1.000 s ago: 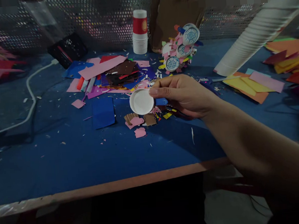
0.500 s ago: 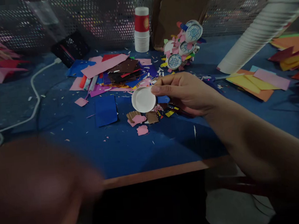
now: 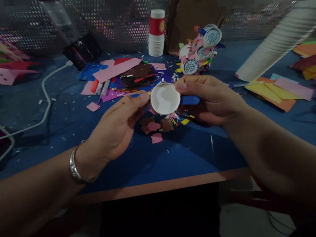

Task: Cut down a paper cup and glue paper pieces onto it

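Between my two hands, above the blue table, is a small white paper cup piece point(image 3: 165, 99) with its round hollow side facing me. My right hand point(image 3: 209, 97) pinches its right rim between thumb and fingers. A blue paper strip point(image 3: 190, 100) sticks out from that side. Thumb and fingers of my left hand point(image 3: 120, 124) close on the left rim, with a bit of blue paper showing at the fingertips. Under the cup lie pink paper scraps point(image 3: 156, 138) and brown scraps point(image 3: 166, 124).
Behind are a paper pile point(image 3: 136, 76), stacked cups point(image 3: 156, 32) and a decorated cup-piece cluster point(image 3: 200, 52). A long cup stack point(image 3: 279, 39) leans at right beside coloured papers point(image 3: 277, 90). A white cable point(image 3: 46, 93) crosses the left; the table edge point(image 3: 162, 186) is in front.
My left hand has come up from the lower left to the cup's left rim. My right hand still holds the cup. The blue paper square beside it is now hidden from view.
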